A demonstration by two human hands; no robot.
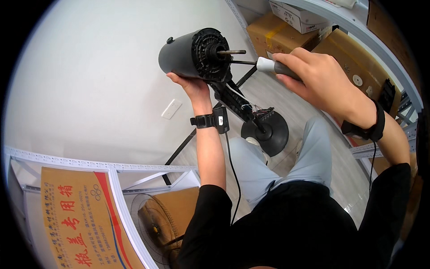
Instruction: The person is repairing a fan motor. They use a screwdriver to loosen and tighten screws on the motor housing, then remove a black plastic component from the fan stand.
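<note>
The motor housing [177, 56] of a stand fan, a dark grey cylinder, is in front of me with its ribbed black front turned to the right. A bare metal shaft [235, 52] sticks out of that front. From below, my left hand [193, 89] grips the housing, its thumb on the side. My right hand [320, 76] is closed round the grey and white handle of a screwdriver [266, 65]. The screwdriver's blade points left, its tip at the lower edge of the ribbed front; exact contact is hidden. Below hangs the fan's black neck [230, 101] with loose thin wires [255, 107].
The fan's round black base [273, 134] stands on the floor by my feet. Cardboard boxes [277, 33] fill a metal shelf [347, 15] at the right. Lower left, another shelf holds a printed carton [80, 215] beside a wire fan guard [150, 224]. A white wall [103, 89] rises behind.
</note>
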